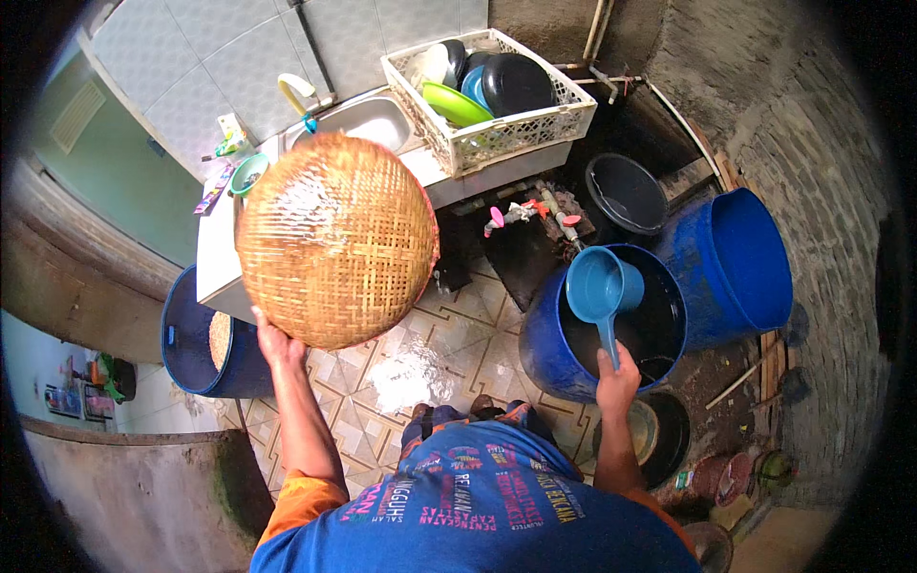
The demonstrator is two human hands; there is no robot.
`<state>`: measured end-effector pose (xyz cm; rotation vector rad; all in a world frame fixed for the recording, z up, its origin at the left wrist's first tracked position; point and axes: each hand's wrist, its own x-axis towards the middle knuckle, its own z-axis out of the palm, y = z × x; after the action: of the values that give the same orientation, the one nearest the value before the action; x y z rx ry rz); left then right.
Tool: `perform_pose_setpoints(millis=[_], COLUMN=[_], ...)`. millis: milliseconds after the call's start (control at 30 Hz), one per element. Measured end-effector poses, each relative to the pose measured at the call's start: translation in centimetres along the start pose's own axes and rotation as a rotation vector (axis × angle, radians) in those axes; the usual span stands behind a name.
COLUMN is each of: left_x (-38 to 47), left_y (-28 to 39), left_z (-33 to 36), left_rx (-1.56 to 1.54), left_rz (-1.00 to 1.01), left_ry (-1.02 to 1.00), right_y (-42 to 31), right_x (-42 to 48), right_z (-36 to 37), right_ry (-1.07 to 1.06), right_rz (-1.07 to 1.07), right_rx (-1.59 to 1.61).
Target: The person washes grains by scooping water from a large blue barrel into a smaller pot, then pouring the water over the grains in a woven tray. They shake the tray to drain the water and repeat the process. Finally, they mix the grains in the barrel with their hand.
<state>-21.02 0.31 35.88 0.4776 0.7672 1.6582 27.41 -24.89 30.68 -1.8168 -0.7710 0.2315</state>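
A round woven bamboo basket, its wet, bulging underside facing me, is held up in front of the sink counter. My left hand grips its near rim. In my right hand is the handle of a light blue plastic water dipper. The dipper hangs over a blue plastic drum with dark water inside. I cannot tell whether the dipper's bowl holds water. The basket hides part of the counter and floor.
A stainless steel sink and a white plastic crate of dishes stand behind. Pipes with pink-handled taps jut out beside the drum. Another blue drum, a black bucket and a blue bin flank the wet tiled floor.
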Motion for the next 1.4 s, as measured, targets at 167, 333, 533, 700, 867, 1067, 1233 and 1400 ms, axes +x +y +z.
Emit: perform_pose_setpoints(millis=[167,333,533,700,867,1067,1233,1400], left_x=[2.8,2.8,4.8,-0.6,-6.8,-14.2,-17.8,-20.5], left_y=[-3.0,-1.9,-1.5,-0.8,1.1,-0.9,-0.6,0.1], left_z=[-3.3,-1.8,-4.8,1.4,6.1,7.9,6.5,4.7], left_rx=[0.065,0.014,0.377,0.299,0.638,1.496,1.688,1.646], left_rz=[-0.102,-0.134,-0.009,-0.135,0.174,0.684,1.063,1.17], left_ry=[0.189,0.055,0.242,0.079,-0.221,-0.722,-1.02,-0.866], right_y=[-0.7,0.4,-0.1,-0.4,0.5,1.5,3.0,3.4], right_x=[-1.2,-1.3,-1.0,-1.4,-1.0,-0.7,0.1,1.2], right_z=[0.8,-0.5,0.3,-0.6,0.4,0.4,0.2,1.0], right_ry=[0.012,0.021,-0.016,-0.002,0.028,0.028,-0.002,-0.115], right_rz=[-0.015,0.012,0.059,0.114,0.089,0.047,0.033,0.102], right_rx=[-0.007,0.035,0.043,0.011,0.079,0.013,-0.01,0.011])
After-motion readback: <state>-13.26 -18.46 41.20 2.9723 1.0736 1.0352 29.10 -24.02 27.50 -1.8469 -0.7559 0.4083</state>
